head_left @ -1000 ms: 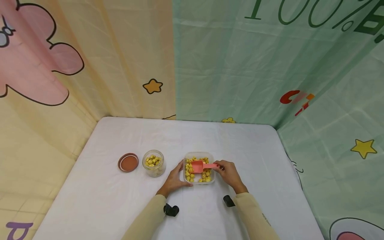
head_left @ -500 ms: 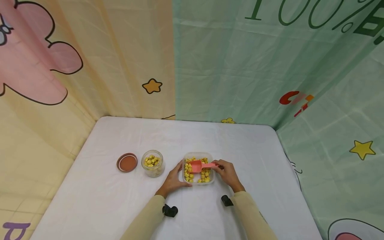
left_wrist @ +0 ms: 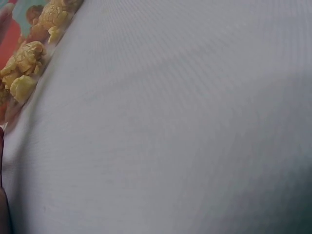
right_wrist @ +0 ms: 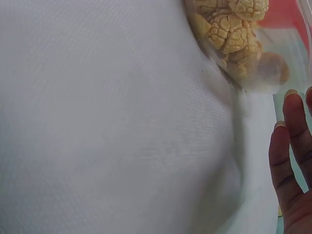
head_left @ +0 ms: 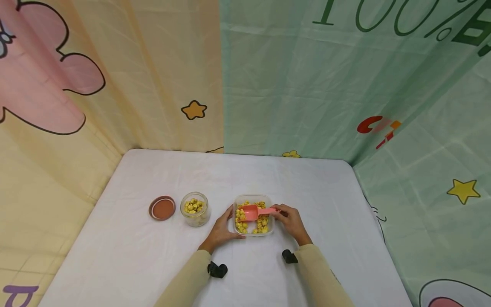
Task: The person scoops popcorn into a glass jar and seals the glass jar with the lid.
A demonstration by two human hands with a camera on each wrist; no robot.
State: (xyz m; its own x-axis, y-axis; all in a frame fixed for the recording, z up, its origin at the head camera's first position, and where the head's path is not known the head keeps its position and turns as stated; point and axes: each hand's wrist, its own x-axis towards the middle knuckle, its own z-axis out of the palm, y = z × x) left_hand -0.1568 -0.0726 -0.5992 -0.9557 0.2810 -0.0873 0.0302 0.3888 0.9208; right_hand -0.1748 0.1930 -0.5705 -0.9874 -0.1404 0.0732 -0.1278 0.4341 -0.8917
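Note:
A clear plastic container [head_left: 253,234] of yellow-brown popcorn [head_left: 263,223] stands on the white table. My left hand [head_left: 220,233] holds it by the left side, thumb along the front and fingers toward the back corner. Between the right hand's [head_left: 293,222] thumb and fingers is the handle of a coral-pink scoop [head_left: 251,212], whose bowl lies inside the container over the popcorn. In the right wrist view two fingers [right_wrist: 282,168] extend beside the container wall, with popcorn [right_wrist: 230,35] behind it. Only a corner of the container's popcorn [left_wrist: 28,58] shows in the left wrist view.
Left of the container stands an open glass jar [head_left: 197,220] partly filled with popcorn. A round brown lid [head_left: 163,208] lies left of the jar. Printed cloth curtains [head_left: 291,85] enclose the back and sides of the table [head_left: 134,264].
Both hands, the scoop and the container stay almost as they were. The whole head view has shifted very slightly.

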